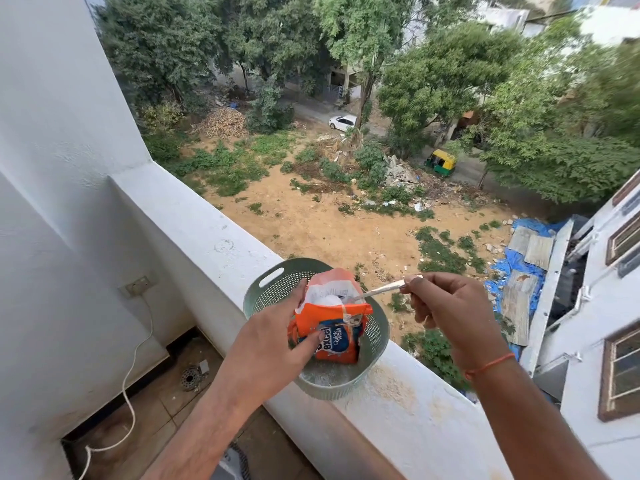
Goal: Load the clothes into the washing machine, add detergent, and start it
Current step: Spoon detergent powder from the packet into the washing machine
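Observation:
An orange detergent packet (332, 327) stands open-topped inside a green perforated basket (375, 336) that sits on the white balcony parapet (214, 220). White powder shows in the packet's mouth. My left hand (277, 327) grips the packet's left side, thumb across its front label. My right hand (446, 306) pinches the handle of a metal spoon (379, 291), whose bowl dips into the packet's opening. The washing machine and the clothes are out of view.
The parapet drops to a sandy lot with trees far below. A white wall (52, 168) stands at left with a socket (138, 284) and a white cord (133, 368) running down to the tiled floor, where a drain (191, 377) sits.

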